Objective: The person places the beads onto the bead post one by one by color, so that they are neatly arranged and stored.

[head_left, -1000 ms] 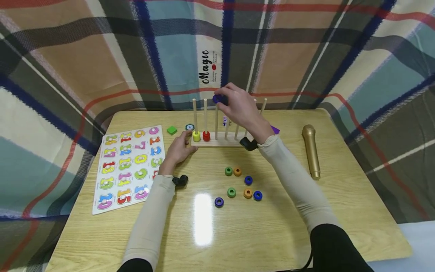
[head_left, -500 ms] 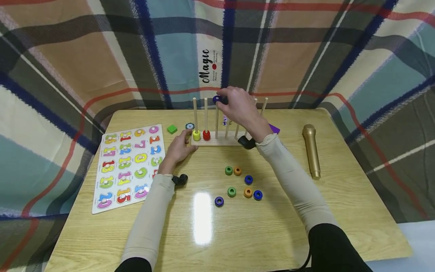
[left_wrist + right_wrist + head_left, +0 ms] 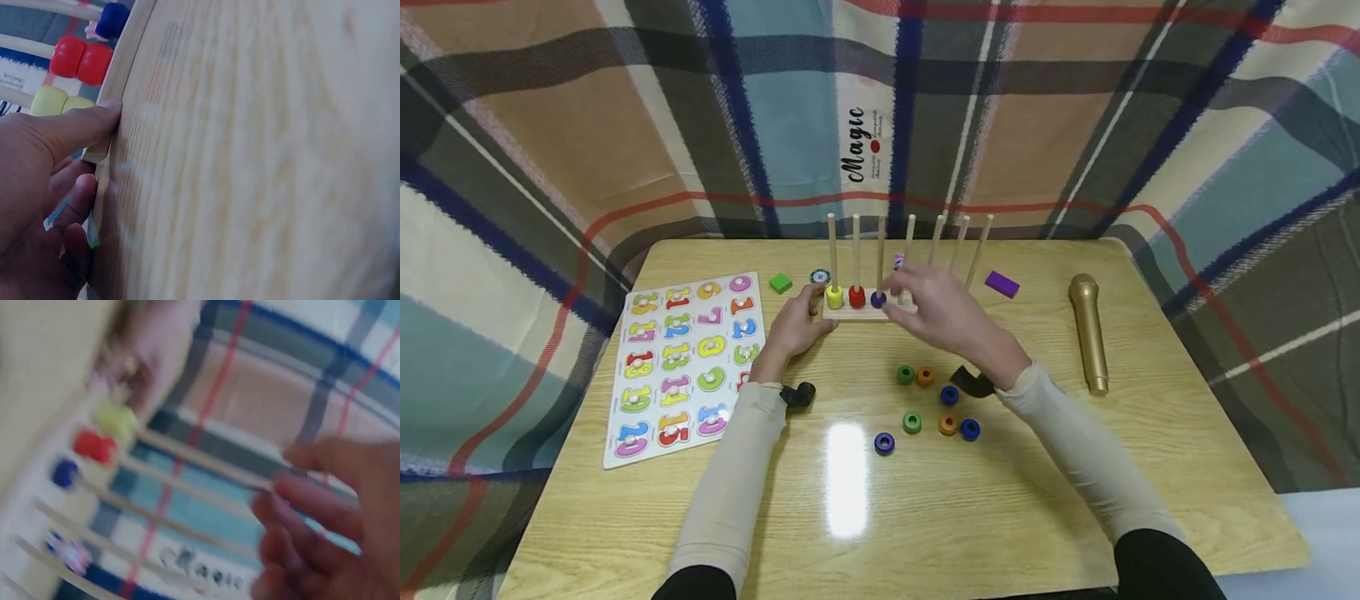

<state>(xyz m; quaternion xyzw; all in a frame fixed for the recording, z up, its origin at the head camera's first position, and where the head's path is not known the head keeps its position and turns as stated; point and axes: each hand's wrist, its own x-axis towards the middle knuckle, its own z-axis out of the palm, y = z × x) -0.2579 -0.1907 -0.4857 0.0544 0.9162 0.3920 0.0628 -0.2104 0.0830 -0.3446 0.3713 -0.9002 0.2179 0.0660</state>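
Note:
A wooden peg rack point(image 3: 853, 315) with several upright dowels stands at the back of the table. Yellow beads point(image 3: 834, 297) sit on its leftmost peg, red beads point(image 3: 857, 297) on the second. One blue bead point(image 3: 878, 299) rests at the bottom of the third peg. My left hand point(image 3: 790, 329) grips the left end of the base, and the left wrist view has its thumb point(image 3: 87, 128) along the front edge. Just right of the blue bead, my right hand point(image 3: 951, 312) hovers in front of the other pegs, fingers loosely bent around nothing. It hides part of the base.
Several loose beads lie in front of the rack: green point(image 3: 912, 422), orange point(image 3: 948, 424) and blue point(image 3: 884, 442). A number puzzle board point(image 3: 685, 358) lies at left, a gold microphone-shaped object point(image 3: 1088, 333) at right. Green point(image 3: 780, 283) and purple blocks point(image 3: 1002, 284) lie near the back.
My right hand has let go of the blue bead, which dropped from the top of the third peg to its base. The hand has moved down and right. My left hand stays put.

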